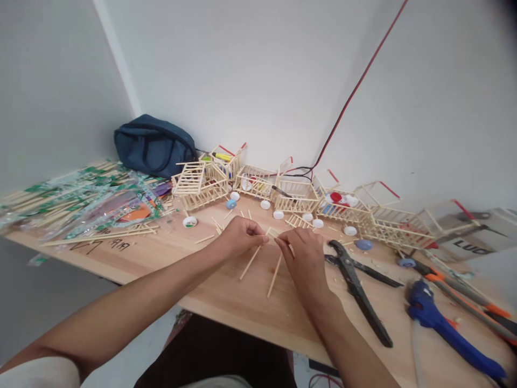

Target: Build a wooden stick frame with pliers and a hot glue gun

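My left hand and my right hand meet over the middle of the wooden table. Both are closed in a pinch on thin wooden sticks, which hang down from my fingers toward the tabletop. One stick slants from my left fingers, another from my right. The fingertips of both hands nearly touch at a small joined piece of sticks.
Black pliers lie right of my right hand; further right is a blue glue gun and orange-handled tools. Stick-built carts line the wall, with bottle caps scattered. Stick packets and a blue bag lie left.
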Motion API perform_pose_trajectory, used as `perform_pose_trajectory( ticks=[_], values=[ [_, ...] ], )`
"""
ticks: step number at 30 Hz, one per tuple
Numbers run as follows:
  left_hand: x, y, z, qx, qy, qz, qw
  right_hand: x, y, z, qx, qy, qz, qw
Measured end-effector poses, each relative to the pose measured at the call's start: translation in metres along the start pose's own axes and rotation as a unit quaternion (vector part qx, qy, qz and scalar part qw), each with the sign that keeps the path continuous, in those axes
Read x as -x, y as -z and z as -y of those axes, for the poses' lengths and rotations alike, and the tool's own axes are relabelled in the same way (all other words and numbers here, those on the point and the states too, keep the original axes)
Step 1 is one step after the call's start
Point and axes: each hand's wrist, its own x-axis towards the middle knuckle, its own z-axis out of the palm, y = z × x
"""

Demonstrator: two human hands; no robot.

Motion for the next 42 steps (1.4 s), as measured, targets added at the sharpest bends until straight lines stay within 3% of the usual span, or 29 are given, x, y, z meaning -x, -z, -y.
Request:
perform_pose_trajectory(
  ticks=[42],
  values=[
    [-0.0001, 0.0008, 0.0012, -0.003, -0.002, 0.008, 1.0, -0.0005, 0.0, 0.0009, 0.006, 0.003, -0.002, 1.0]
  ],
)
